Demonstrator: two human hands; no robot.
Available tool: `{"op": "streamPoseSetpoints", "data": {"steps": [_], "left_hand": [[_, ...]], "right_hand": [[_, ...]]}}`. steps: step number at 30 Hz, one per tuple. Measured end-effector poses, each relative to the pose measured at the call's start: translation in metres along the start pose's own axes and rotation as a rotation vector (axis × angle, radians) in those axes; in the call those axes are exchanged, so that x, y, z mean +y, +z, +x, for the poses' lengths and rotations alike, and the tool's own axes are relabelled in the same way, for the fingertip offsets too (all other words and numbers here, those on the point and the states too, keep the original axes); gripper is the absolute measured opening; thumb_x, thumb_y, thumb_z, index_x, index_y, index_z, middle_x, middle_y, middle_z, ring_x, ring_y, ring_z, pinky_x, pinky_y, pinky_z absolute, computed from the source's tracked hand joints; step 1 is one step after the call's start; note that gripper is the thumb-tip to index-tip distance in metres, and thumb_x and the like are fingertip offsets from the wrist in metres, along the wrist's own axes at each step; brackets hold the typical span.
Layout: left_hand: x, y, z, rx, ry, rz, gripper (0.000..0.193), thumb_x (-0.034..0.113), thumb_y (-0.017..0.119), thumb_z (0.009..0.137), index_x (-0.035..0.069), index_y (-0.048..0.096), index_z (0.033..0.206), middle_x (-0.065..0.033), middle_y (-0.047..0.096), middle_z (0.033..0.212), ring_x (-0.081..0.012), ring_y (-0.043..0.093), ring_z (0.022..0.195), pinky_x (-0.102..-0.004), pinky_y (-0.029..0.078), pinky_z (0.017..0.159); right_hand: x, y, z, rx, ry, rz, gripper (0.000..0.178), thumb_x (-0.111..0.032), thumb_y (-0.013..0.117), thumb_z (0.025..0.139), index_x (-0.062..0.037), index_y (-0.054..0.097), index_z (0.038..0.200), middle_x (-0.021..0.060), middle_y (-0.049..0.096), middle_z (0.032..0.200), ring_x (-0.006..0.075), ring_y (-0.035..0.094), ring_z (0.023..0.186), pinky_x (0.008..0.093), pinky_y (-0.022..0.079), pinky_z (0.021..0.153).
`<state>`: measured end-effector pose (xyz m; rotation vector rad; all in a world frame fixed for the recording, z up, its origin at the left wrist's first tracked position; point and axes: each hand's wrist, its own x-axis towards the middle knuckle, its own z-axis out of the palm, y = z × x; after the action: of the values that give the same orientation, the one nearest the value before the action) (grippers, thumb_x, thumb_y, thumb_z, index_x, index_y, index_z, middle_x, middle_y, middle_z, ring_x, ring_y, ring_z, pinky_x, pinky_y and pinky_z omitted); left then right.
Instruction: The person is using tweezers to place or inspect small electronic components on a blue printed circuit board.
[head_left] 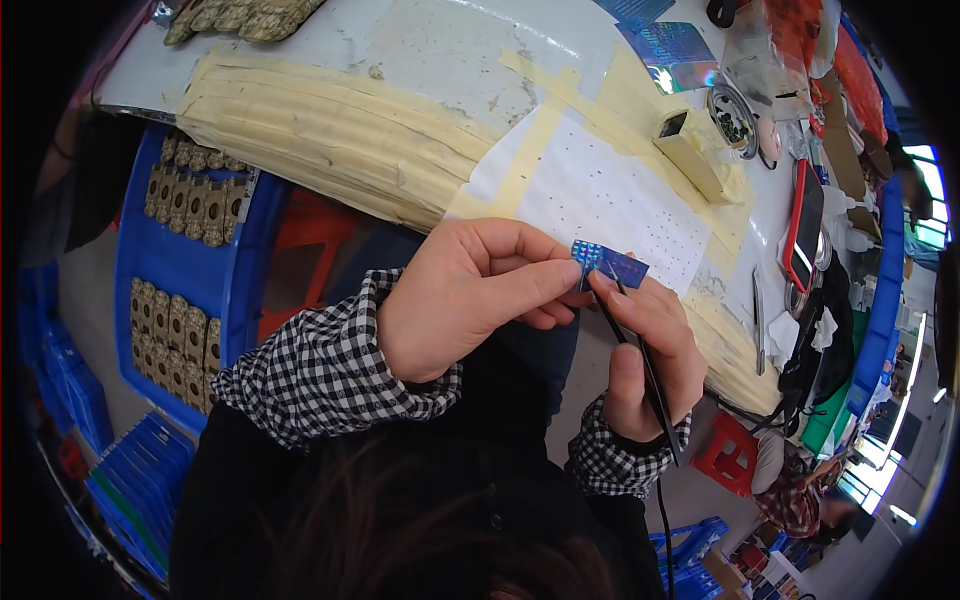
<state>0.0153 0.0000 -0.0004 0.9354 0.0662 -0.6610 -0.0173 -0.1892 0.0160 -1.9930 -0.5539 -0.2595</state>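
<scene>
My left hand (470,290) pinches a small shiny blue card (625,266) between thumb and fingers, over the near edge of the table. Rows of small light-blue pieces show at the card's left end. Slim black tweezers (654,385) are gripped in my right hand (660,345), their tips up at the card. Whether the tips hold a piece is too small to tell. Just beyond my hands a white paper sheet (600,185), dotted with tiny dark specks, lies taped to the table.
Yellowish tape (330,125) covers the table's edge. At right are a round dish (735,120) of small dark bits, a taped block (695,155), a red-edged phone (803,225) and metal tweezers (759,320). At left, a blue tray (185,265) holds camouflage-patterned pieces. A person (795,500) sits behind.
</scene>
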Motion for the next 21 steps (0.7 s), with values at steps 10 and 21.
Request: {"op": "streamPoseSetpoints", "data": {"steps": [10, 21], "left_hand": [[0.0001, 0.0008, -0.0004, 0.009, 0.001, -0.003, 0.019, 0.015, 0.059, 0.091, -0.002, 0.064, 0.098, -0.0093, 0.068, 0.086, -0.0114, 0.065, 0.075, -0.0221, 0.053, 0.069], [-0.0003, 0.0001, 0.0000, 0.005, 0.005, 0.017, 0.017, 0.013, 0.059, 0.091, -0.002, 0.065, 0.097, -0.0100, 0.068, 0.088, -0.0114, 0.065, 0.076, -0.0221, 0.053, 0.069]], "right_hand": [[-0.0014, -0.0007, 0.0007, -0.006, 0.005, -0.013, 0.024, -0.003, 0.055, 0.082, 0.0010, 0.062, 0.104, 0.0181, 0.066, 0.105, 0.0334, 0.060, 0.106, 0.0490, 0.042, 0.098], [-0.0038, -0.0011, 0.0016, 0.001, 0.046, -0.026, 0.023, -0.001, 0.055, 0.081, 0.0023, 0.062, 0.102, 0.0181, 0.067, 0.101, 0.0328, 0.062, 0.102, 0.0489, 0.044, 0.097]]}}
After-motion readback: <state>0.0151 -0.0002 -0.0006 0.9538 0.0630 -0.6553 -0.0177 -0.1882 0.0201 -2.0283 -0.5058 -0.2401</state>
